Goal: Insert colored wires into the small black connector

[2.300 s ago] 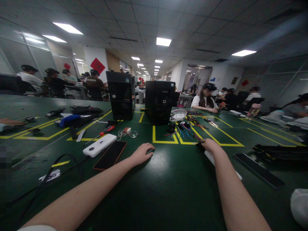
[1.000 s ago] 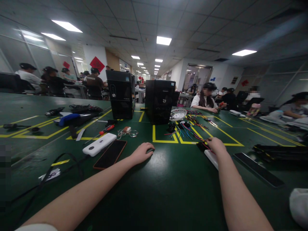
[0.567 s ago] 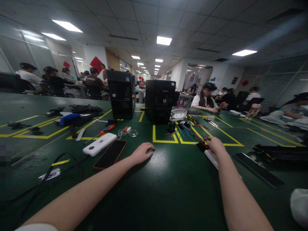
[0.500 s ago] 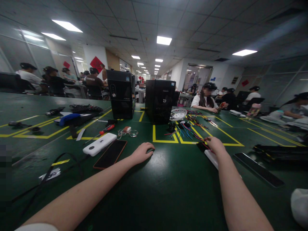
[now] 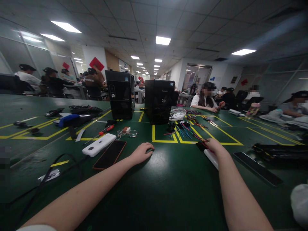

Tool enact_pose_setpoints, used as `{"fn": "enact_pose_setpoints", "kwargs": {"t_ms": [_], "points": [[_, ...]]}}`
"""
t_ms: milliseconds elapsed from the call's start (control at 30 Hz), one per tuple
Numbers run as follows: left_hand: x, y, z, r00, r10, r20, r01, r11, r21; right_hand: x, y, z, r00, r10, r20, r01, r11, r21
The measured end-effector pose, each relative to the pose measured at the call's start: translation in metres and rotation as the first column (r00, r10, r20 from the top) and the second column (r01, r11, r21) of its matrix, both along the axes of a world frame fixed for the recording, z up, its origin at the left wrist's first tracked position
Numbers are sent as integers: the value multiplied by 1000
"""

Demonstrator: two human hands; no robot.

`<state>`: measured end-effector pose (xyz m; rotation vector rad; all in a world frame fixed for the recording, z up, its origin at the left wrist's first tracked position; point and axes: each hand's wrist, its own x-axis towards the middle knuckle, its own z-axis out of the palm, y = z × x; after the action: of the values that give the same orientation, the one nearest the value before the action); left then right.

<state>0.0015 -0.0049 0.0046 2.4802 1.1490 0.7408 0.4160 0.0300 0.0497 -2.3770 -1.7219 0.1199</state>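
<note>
My left hand (image 5: 142, 152) rests on the green table with its fingers loosely bent and the thumb apart, holding nothing. Just left of it lies a dark phone with an orange edge (image 5: 110, 155), and beyond that a white power bank (image 5: 99, 145). Under my right hand (image 5: 213, 147), thin red and dark wires (image 5: 201, 139) run to the fingertips, which are closed on them. A small black part (image 5: 200, 147) and a white device (image 5: 210, 159) lie beside that hand, partly covered by it. The wires lead back to a bundle of coloured cables (image 5: 184, 130).
Two black computer towers, the left one (image 5: 119, 96) and the right one (image 5: 160, 102), stand ahead. Glasses (image 5: 131, 133), a red screwdriver (image 5: 106, 130) and a white basket (image 5: 178, 113) lie around them. Another phone (image 5: 257, 168) is at right. A co-worker (image 5: 204, 99) sits opposite.
My right hand has drawn back very slightly and turned down a little over the wires. My left hand stays on the table. The view has shifted slightly.
</note>
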Motion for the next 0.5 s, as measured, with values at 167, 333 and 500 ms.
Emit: {"fn": "enact_pose_setpoints", "kwargs": {"t_ms": [167,333,500], "points": [[0,3,-5,1000,-2,9,2,1000,28,-4,-3,12,999,-51,4,51,997,-51],[2,3,-5,1000,-6,8,6,1000,23,2,-7,14,995,-93,40,93,996,12],[2,2,-2,1000,8,10,-8,1000,-6,2,-7,9,997,-68,25,70,996,-52]]}}
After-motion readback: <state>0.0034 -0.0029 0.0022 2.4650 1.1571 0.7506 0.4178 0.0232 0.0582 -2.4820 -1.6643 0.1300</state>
